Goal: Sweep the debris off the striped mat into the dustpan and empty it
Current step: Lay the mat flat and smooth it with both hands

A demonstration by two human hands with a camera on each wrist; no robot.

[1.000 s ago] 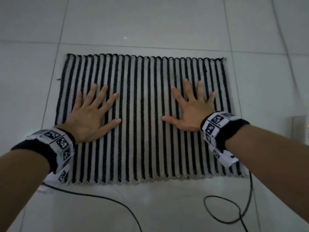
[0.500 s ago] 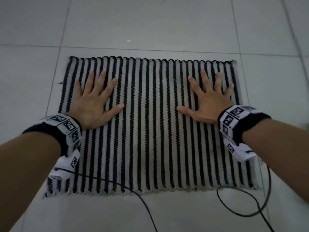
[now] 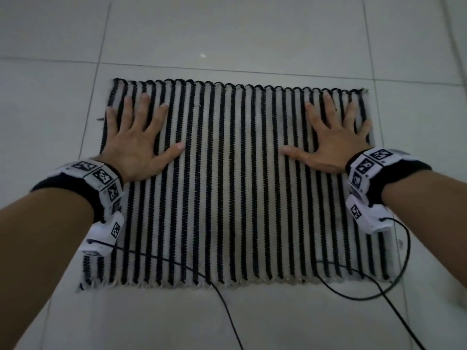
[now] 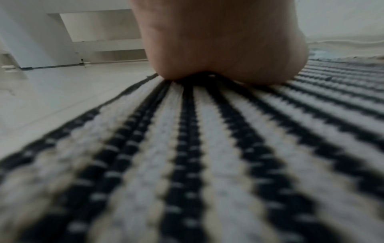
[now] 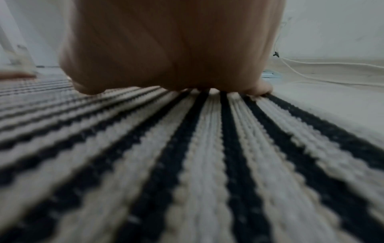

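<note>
A black-and-white striped mat [image 3: 232, 183] lies flat on the tiled floor. My left hand [image 3: 137, 137] presses palm-down on its far left part with fingers spread and straight. My right hand [image 3: 333, 137] presses palm-down on the far right part, fingers also spread. Both wrist views show the heel of a palm [image 4: 224, 44] [image 5: 170, 47] resting on the woven stripes [image 4: 187, 164] [image 5: 207, 164]. No dustpan, brush or clear debris shows on the mat. A small white speck [image 3: 203, 56] lies on the floor beyond the mat.
Pale floor tiles [image 3: 252, 31] surround the mat. Black cables [image 3: 353, 294] from the wrist cameras trail over the mat's near edge and onto the floor. White cords [image 5: 332, 65] run along the wall base at the right.
Both hands have slid outward and away from me across the mat, from near the middle toward its far left and far right corners, staying flat on it.
</note>
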